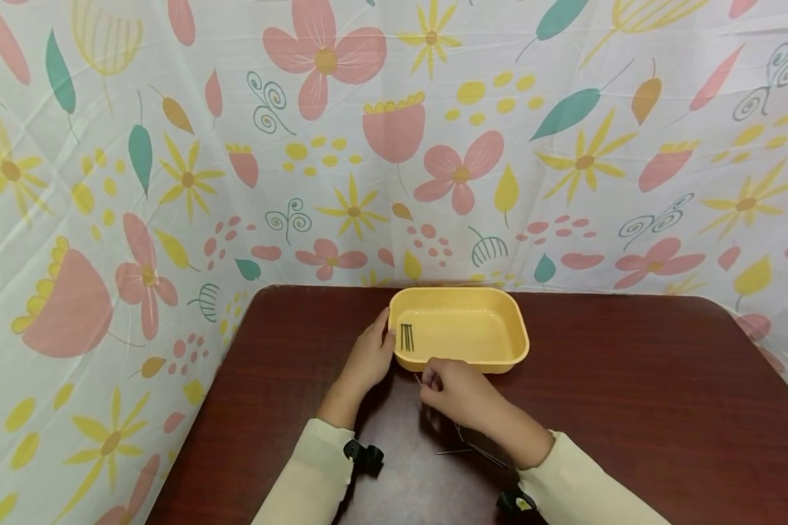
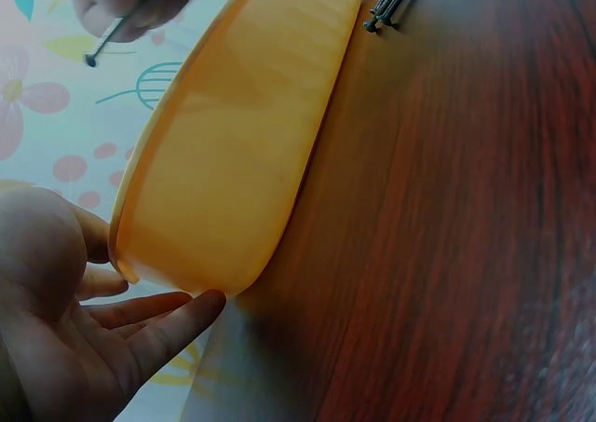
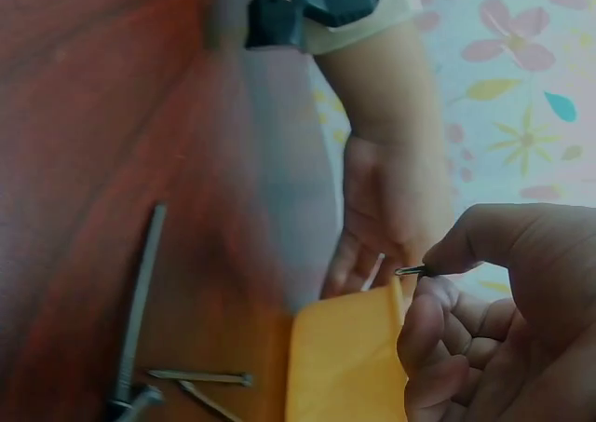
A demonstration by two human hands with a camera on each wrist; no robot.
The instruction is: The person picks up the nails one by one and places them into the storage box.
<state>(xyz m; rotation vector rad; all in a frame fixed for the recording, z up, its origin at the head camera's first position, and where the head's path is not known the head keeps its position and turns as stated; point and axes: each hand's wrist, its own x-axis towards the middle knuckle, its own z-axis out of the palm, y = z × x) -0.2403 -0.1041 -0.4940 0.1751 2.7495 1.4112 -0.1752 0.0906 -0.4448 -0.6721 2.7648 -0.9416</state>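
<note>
A yellow plastic tray [image 1: 460, 361] stands at the table's far edge, with several dark nails [image 1: 407, 337] lying side by side at its left end. My left hand [image 1: 370, 357] touches the tray's left end, its fingers extended against the wall, as the left wrist view shows. Just over the near rim, my right hand [image 1: 462, 394] pinches a nail [image 2: 110, 40] between thumb and fingertips; its head points away from the hand in the left wrist view. Below that hand, several loose nails [image 1: 455, 451] lie on the table, partly hidden by my right forearm.
The dark red-brown wooden table [image 1: 630, 379] reaches back to a white cloth [image 1: 460, 248] printed with flowers and leaves. That cloth also hangs along the left side. Each wrist carries a black camera mount [image 1: 365, 456] on its pale sleeve.
</note>
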